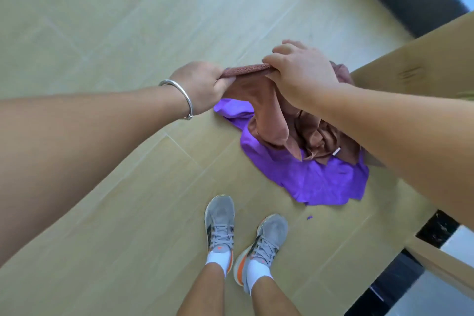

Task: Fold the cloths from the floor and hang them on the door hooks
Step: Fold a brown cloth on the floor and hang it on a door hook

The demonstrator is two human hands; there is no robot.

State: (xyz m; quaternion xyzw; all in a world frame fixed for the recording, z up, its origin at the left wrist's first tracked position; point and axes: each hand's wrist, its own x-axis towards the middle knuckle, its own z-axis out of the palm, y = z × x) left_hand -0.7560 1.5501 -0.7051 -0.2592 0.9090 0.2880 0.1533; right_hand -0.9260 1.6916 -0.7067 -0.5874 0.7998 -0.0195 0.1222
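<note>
Right at the bottom you've got two grey sneakers (243,236) with orange heels and white socks, standing on a pale wood-look floor (102,20). Just past the toes a purple cloth (315,179) lies crumpled flat on the floor, next to a tan door (415,59). Above it, both hands hold a brown cloth (266,108) by its top edge: the left hand (205,84), silver bangle (179,97) on the wrist, is fisted around one end, the right hand (300,72) pinches the other end. The rest of it hangs bunched over the purple one.
</note>
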